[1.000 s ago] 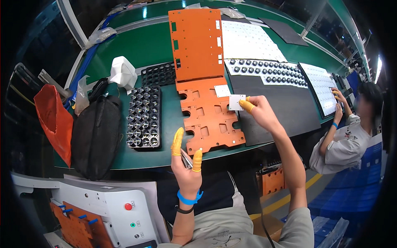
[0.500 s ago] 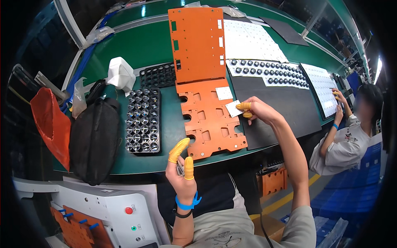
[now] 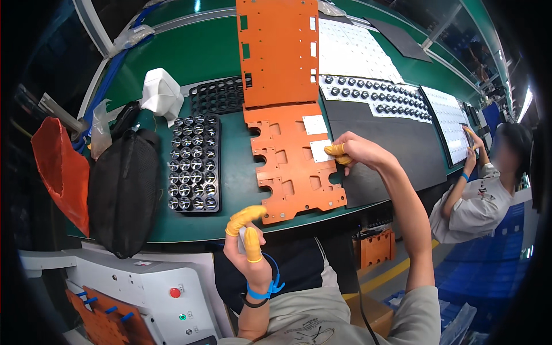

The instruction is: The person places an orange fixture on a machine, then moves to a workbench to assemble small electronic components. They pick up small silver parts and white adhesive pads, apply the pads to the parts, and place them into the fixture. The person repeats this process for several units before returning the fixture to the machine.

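My right hand (image 3: 355, 150), with yellow finger cots, pinches a white square plate (image 3: 319, 150) at its right edge. That plate lies over the right side of the orange fixture base (image 3: 294, 192), just below another white square plate (image 3: 314, 125) set on it. The fixture's orange lid (image 3: 278, 54) stands raised at the far side. Close to the table's front edge, my left hand (image 3: 248, 259) is closed around pale flat plates (image 3: 242, 240), partly hidden by its fingers; how many cannot be told.
Left of the fixture stands a black tray (image 3: 217, 198) of shiny round lens parts, with another black tray (image 3: 215, 95) behind. A black bag (image 3: 121, 195) and red bag (image 3: 57, 172) lie farther left. A black mat (image 3: 385, 155) and white boards (image 3: 356, 52) are right. A co-worker (image 3: 483, 195) works there.
My right hand has brought its plate left and down onto the fixture, squaring it below the other plate. My left hand has shifted slightly left and turned, showing more of its plates.
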